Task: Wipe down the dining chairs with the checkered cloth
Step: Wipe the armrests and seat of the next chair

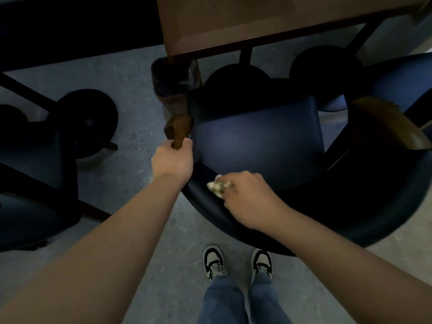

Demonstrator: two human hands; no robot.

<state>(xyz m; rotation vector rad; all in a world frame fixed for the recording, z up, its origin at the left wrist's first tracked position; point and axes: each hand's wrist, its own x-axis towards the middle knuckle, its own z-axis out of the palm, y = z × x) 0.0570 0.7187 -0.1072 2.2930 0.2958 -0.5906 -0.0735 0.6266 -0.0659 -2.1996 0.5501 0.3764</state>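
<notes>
A dark blue dining chair with a curved backrest stands right in front of me, tucked toward the table. My left hand grips the chair's left wooden armrest. My right hand is closed on the bunched checkered cloth, pressed on the left part of the backrest's top edge. Most of the cloth is hidden inside my fist. The right wooden armrest is free.
The wooden table lies ahead, with black round pedestal bases beneath it. A bin stands by the table corner. Another blue chair and a black base are at left, a third chair at right. My feet stand on grey floor.
</notes>
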